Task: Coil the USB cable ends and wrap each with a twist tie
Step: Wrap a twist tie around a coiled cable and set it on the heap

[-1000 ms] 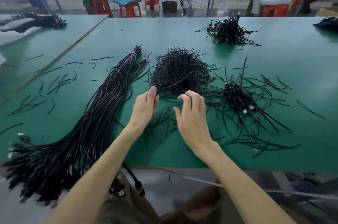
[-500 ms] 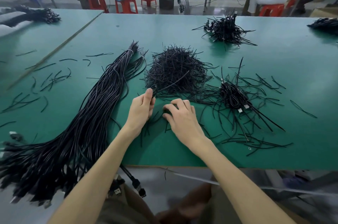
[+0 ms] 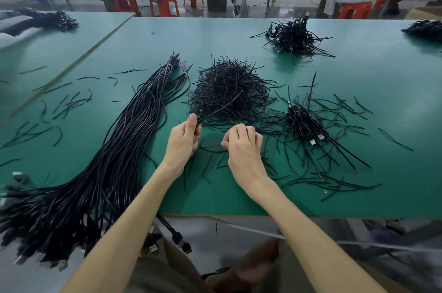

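The long bundle of USB cables (image 3: 100, 168) lies on the left of the green table (image 3: 358, 82). Beside it the left hand (image 3: 183, 142), thumb up, still pinches a small cable coil (image 3: 199, 113). The right hand (image 3: 244, 149) has dropped from beside the coil, knuckles up, fingers curled over loose twist ties (image 3: 207, 168). Whether it grips one, I cannot tell. The tie heap (image 3: 229, 91) lies beyond.

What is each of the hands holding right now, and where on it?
Left hand pinches a black cable just below its small coiled loop, thumb on top. Right hand curls over loose twist ties; whether it grips one cannot be told.
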Demonstrator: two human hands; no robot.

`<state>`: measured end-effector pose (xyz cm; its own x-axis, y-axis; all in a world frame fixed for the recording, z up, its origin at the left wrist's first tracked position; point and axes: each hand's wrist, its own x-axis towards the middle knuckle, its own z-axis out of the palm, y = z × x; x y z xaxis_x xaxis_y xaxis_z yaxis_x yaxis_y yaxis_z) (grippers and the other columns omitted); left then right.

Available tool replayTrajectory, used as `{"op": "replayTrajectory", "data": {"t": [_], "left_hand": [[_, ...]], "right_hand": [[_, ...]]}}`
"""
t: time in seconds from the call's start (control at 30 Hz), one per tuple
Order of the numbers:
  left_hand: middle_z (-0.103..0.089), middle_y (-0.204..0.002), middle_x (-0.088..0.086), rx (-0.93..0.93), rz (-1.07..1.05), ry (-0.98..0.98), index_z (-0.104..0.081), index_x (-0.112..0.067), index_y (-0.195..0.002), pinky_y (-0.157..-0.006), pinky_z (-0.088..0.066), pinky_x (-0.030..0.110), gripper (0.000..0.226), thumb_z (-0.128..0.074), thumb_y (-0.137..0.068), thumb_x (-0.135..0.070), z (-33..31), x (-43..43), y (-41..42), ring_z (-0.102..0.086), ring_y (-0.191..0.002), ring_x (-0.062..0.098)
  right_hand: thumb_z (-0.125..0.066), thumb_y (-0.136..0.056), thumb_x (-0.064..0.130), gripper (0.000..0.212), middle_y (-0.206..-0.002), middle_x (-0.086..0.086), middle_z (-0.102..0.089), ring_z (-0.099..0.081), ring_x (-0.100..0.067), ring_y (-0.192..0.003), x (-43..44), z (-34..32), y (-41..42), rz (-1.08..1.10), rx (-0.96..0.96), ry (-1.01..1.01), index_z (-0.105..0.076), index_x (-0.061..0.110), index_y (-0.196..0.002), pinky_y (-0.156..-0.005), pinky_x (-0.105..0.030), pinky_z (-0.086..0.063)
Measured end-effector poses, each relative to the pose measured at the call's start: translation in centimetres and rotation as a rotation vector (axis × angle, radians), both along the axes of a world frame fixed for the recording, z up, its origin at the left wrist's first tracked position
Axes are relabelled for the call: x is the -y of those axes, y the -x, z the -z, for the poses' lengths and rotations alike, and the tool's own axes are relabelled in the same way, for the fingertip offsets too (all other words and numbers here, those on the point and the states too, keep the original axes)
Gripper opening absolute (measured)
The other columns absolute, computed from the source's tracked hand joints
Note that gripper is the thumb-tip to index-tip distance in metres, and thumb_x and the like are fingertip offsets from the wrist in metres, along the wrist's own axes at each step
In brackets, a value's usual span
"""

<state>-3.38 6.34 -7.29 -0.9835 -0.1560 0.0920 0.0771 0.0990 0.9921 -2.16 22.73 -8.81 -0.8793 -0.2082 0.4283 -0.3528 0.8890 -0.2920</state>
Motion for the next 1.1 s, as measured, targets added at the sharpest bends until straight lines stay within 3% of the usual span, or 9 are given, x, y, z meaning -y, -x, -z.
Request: {"op": "replayTrajectory", "data": {"t": [0.27, 0.6, 0.7, 0.8, 0.97, 1.1], "left_hand": [[-0.034, -0.057, -0.011, -0.003, -0.017, -0.049, -0.051, -0.014, -0.076, -0.039, -0.02, 0.021, 0.049, -0.039, -0.108, -0.05, 0.3, 0.3, 0.1, -0.025, -0.045, 0.009], [-0.035, -0.055, -0.015, -0.011, 0.024, 0.076, -0.041, -0.013, -0.073, -0.042, -0.023, 0.016, 0.047, -0.039, -0.109, -0.044, 0.3, -0.4, 0.2, -0.025, -0.047, 0.005], [-0.033, -0.055, -0.015, -0.013, 0.005, 0.07, -0.047, -0.01, -0.079, -0.041, -0.023, 0.016, 0.046, -0.039, -0.109, -0.044, 0.3, -0.4, 0.3, -0.025, -0.046, 0.005], [-0.035, -0.054, -0.016, -0.019, -0.008, 0.072, -0.048, -0.009, -0.08, -0.041, -0.023, 0.015, 0.046, -0.039, -0.109, -0.044, 0.4, -0.3, 0.4, -0.026, -0.045, 0.004], [-0.038, -0.053, -0.017, -0.024, -0.004, 0.093, -0.049, -0.009, -0.081, -0.042, -0.024, 0.015, 0.046, -0.039, -0.109, -0.044, 0.4, -0.4, 0.4, -0.027, -0.046, 0.004], [-0.038, -0.054, -0.017, -0.037, 0.001, 0.17, -0.044, -0.011, -0.075, -0.045, -0.026, 0.018, 0.048, -0.038, -0.109, -0.046, 0.6, -0.5, 0.3, -0.028, -0.049, 0.005]], "right_hand": [[-0.047, -0.101, 0.006, 0.014, -0.104, 0.002, -0.046, -0.036, -0.018, -0.101, -0.1, 0.1, 0.0, 0.067, 0.04, 0.107, -0.047, 0.019, -0.097, -0.099, -0.036, -0.028], [-0.042, -0.106, 0.013, 0.012, -0.092, 0.004, -0.053, -0.04, -0.016, -0.091, -0.7, -0.5, 0.2, 0.038, 0.109, 0.328, -0.044, 0.02, -0.097, -0.089, -0.03, -0.021], [-0.047, -0.105, 0.013, 0.011, -0.099, 0.003, -0.06, -0.043, -0.017, -0.1, -0.8, -0.7, 0.2, 0.039, 0.114, 0.351, -0.052, 0.019, -0.111, -0.091, -0.029, -0.019], [-0.049, -0.105, 0.015, 0.026, -0.111, 0.003, -0.064, -0.046, -0.019, -0.108, -0.9, -0.8, 0.3, 0.06, 0.079, 0.298, -0.062, 0.017, -0.128, -0.095, -0.031, -0.021], [-0.049, -0.106, 0.018, 0.022, -0.109, 0.002, -0.058, -0.044, -0.02, -0.108, -1.0, -0.7, 0.5, 0.091, 0.097, 0.299, -0.07, 0.019, -0.109, -0.09, -0.03, -0.019], [-0.055, -0.103, 0.017, 0.015, -0.122, -0.002, -0.049, -0.035, -0.02, -0.12, -0.9, -0.9, 0.3, 0.133, 0.01, 0.372, -0.07, 0.017, -0.101, -0.102, -0.037, -0.024]]}}
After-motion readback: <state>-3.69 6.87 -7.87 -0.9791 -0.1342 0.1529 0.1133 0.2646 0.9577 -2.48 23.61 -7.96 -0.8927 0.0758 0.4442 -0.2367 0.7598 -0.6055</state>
